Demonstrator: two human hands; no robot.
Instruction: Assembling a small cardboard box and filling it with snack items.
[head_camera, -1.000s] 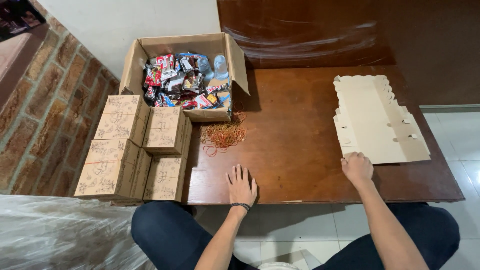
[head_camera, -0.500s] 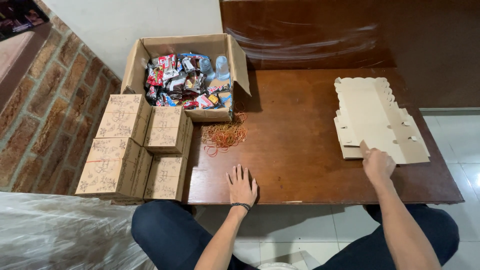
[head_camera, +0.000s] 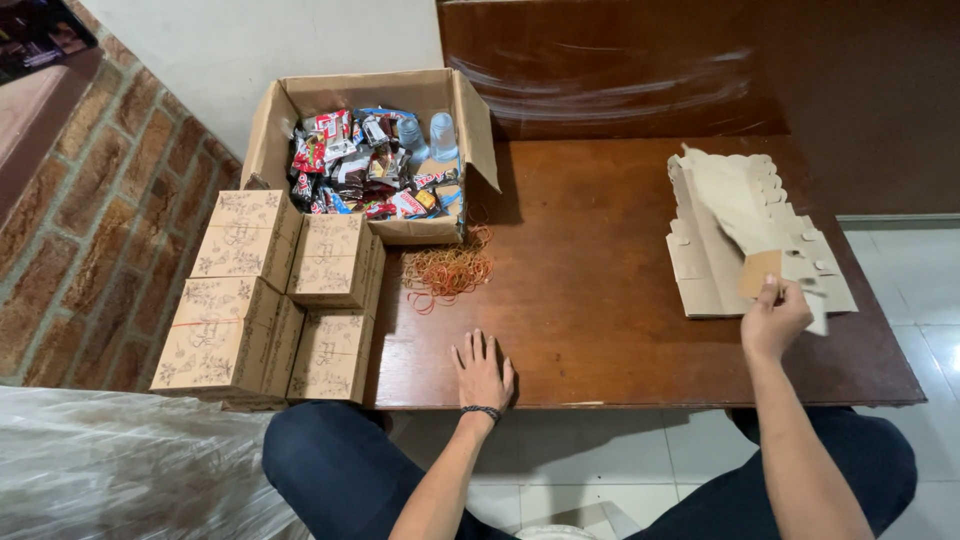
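Observation:
My right hand (head_camera: 772, 320) pinches the near edge of a flat beige box blank (head_camera: 738, 215) and lifts it off the stack of blanks (head_camera: 700, 280) at the right of the brown wooden table (head_camera: 600, 300). My left hand (head_camera: 483, 372) lies flat, palm down, on the table near its front edge, holding nothing; a dark band circles its wrist. A heap of orange rubber bands (head_camera: 448, 270) lies just beyond the left hand.
An open cardboard carton (head_camera: 285, 110) full of wrapped snacks and small bottles stands at the table's back left. Several closed patterned beige boxes (head_camera: 270, 290) are stacked at the left edge. A brick wall runs at the left; clear plastic sheeting lies bottom left.
My right hand moved from the table's front edge out to the stack and took hold of the top blank, raising it. The left hand stayed put.

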